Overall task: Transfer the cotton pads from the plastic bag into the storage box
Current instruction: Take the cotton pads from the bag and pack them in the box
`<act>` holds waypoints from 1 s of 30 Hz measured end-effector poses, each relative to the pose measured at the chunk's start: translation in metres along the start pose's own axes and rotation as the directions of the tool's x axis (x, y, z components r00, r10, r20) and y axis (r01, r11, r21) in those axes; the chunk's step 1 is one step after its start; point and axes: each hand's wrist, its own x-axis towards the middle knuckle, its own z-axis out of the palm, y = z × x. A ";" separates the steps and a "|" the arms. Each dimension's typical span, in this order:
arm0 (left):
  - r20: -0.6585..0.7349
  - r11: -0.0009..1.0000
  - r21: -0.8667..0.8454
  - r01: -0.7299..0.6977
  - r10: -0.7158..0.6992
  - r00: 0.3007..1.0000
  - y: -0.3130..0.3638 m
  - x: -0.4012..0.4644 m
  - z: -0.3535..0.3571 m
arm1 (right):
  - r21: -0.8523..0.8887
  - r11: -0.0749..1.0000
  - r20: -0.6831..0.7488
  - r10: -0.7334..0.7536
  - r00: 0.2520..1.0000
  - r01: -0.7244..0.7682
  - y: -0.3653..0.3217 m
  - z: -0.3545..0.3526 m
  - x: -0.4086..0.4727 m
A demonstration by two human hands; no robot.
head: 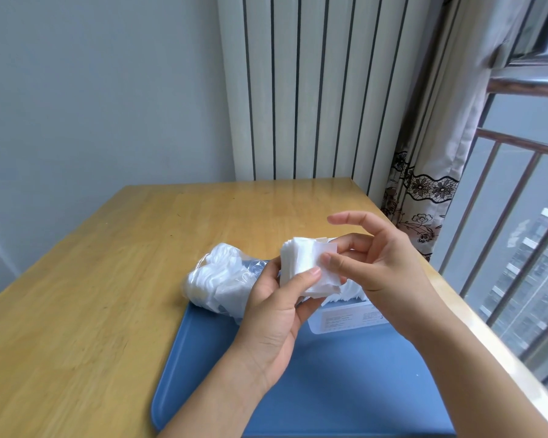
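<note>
A stack of square white cotton pads (304, 263) is held above the blue tray (345, 390). My left hand (272, 314) grips the stack from below and the left, thumb on its front. My right hand (370, 257) pinches the stack's right side with thumb and middle fingers, index finger raised. A clear plastic bag (217, 279) with more white pads lies at the tray's far left edge, behind my left hand. The clear storage box (348, 319) with a printed label stands on the tray under my hands, with pads showing inside; much of it is hidden.
The tray rests on a wooden table (92, 279) near its right edge. A white radiator (314, 90) stands behind the table. To the right are a patterned curtain (424, 197) and a barred window (519, 232).
</note>
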 end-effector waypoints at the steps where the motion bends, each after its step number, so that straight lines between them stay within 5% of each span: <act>1: -0.004 1.000 0.012 0.004 -0.004 1.000 0.000 0.000 0.000 | -0.017 1.000 -0.001 0.000 1.000 0.000 0.001 0.000 0.000; 7: 0.020 0.995 0.096 0.000 -0.002 1.000 0.001 0.000 -0.003 | -0.240 0.970 -0.107 0.006 0.994 -0.032 0.005 -0.006 0.004; 11: 0.160 0.975 0.223 0.000 -0.037 0.986 0.002 0.001 -0.005 | -0.252 0.951 0.116 0.212 0.970 -0.178 0.005 -0.002 -0.001; 16: 0.152 0.970 0.244 0.012 -0.051 0.987 -0.005 0.000 -0.006 | -0.127 0.961 0.163 0.264 0.951 -0.245 0.006 0.013 -0.008; 30: 0.039 0.865 0.464 -0.193 0.197 0.980 -0.016 -0.001 -0.001 | -0.372 0.922 0.241 0.211 0.947 -0.110 -0.004 -0.020 0.000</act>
